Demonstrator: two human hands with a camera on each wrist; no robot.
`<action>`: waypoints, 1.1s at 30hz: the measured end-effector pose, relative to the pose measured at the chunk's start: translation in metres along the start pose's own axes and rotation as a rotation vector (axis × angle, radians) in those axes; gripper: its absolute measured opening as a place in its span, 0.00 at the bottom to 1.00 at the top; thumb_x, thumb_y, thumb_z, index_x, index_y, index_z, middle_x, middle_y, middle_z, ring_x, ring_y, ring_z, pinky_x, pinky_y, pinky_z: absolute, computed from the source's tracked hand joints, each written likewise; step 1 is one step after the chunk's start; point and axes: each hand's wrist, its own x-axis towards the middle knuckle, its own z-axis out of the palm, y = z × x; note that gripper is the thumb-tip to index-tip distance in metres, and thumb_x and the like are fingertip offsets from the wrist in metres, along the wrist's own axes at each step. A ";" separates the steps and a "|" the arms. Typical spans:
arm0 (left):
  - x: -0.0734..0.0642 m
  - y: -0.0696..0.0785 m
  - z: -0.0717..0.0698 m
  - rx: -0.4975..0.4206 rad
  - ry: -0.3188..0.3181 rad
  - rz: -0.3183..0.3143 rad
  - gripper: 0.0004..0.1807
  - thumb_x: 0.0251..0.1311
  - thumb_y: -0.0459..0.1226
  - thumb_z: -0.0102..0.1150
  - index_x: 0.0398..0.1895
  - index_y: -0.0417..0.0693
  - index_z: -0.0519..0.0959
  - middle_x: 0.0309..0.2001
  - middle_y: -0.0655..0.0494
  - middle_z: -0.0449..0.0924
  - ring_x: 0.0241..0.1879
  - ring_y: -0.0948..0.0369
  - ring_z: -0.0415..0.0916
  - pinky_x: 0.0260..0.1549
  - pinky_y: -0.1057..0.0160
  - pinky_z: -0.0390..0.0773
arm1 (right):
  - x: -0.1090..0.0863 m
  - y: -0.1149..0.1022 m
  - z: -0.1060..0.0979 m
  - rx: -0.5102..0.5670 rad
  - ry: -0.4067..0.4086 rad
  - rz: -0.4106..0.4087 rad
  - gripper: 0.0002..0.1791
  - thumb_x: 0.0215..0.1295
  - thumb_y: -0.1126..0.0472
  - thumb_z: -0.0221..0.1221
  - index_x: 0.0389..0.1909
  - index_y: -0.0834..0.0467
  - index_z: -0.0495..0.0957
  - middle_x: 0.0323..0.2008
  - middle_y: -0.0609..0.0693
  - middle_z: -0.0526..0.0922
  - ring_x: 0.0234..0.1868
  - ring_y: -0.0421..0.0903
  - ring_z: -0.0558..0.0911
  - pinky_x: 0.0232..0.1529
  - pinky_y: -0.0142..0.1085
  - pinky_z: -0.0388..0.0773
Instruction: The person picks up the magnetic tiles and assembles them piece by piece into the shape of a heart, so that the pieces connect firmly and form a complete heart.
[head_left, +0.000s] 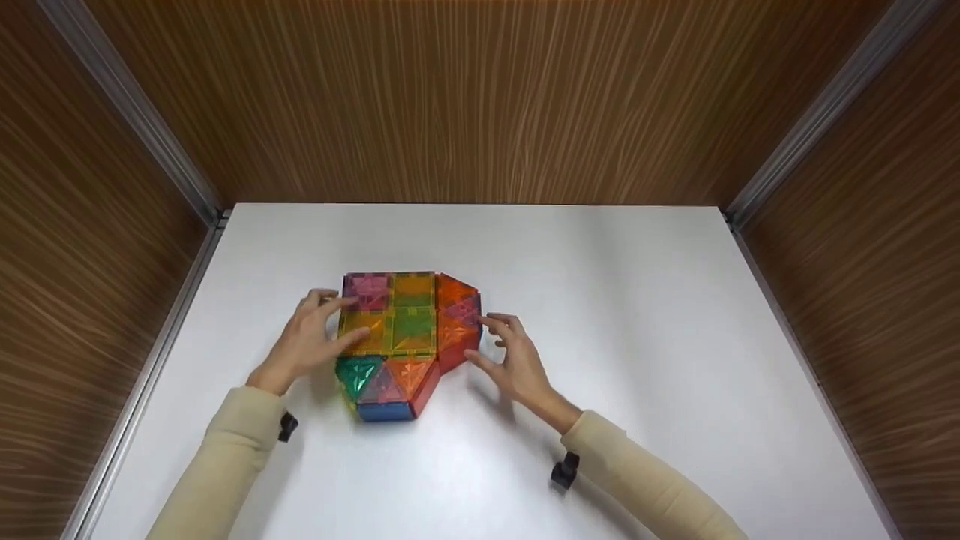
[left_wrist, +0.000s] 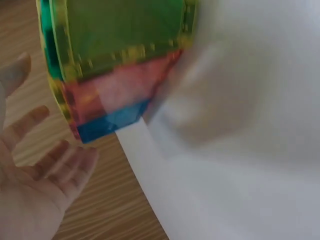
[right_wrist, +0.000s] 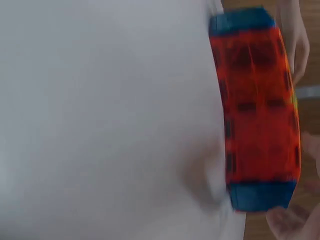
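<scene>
A low block built of translucent magnetic tiles (head_left: 412,330) sits on the white table, left of its middle. Its top mixes yellow, green, pink and orange squares and triangles. Red and blue tiles form its visible front sides. My left hand (head_left: 300,341) is at the block's left side, with thumb and a finger reaching over the top edge. On the opposite side, my right hand (head_left: 521,367) has its fingertips right at the outer wall, fingers loosely bent. The right wrist view shows red wall tiles (right_wrist: 260,110) between two blue ones; the left wrist view shows a spread palm (left_wrist: 35,195).
The white table (head_left: 637,315) stretches around the block, widest to the right. Wood-grain panels (head_left: 480,97) stand at the back and both sides, joined by metal rails (head_left: 142,112). Each sleeve has a small black device (head_left: 565,471) at the wrist.
</scene>
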 end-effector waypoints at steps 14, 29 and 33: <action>0.046 -0.007 -0.001 -0.007 -0.146 -0.017 0.49 0.60 0.61 0.71 0.79 0.49 0.67 0.82 0.37 0.52 0.78 0.35 0.59 0.74 0.30 0.64 | -0.005 -0.008 0.023 0.076 0.083 0.099 0.29 0.69 0.51 0.70 0.65 0.62 0.79 0.64 0.62 0.76 0.55 0.56 0.85 0.54 0.53 0.87; 0.006 0.016 0.011 0.035 -0.028 -0.086 0.47 0.64 0.60 0.68 0.76 0.39 0.68 0.75 0.30 0.58 0.70 0.36 0.62 0.70 0.31 0.70 | 0.034 0.014 0.001 0.070 -0.102 0.091 0.33 0.69 0.52 0.69 0.71 0.58 0.75 0.65 0.63 0.76 0.59 0.59 0.83 0.58 0.53 0.86; -0.006 0.019 0.013 0.050 0.018 -0.075 0.44 0.64 0.60 0.68 0.73 0.39 0.71 0.71 0.30 0.63 0.66 0.37 0.65 0.67 0.32 0.73 | 0.041 0.019 -0.006 0.052 -0.135 0.080 0.32 0.70 0.51 0.69 0.72 0.55 0.75 0.67 0.61 0.76 0.63 0.57 0.81 0.60 0.53 0.84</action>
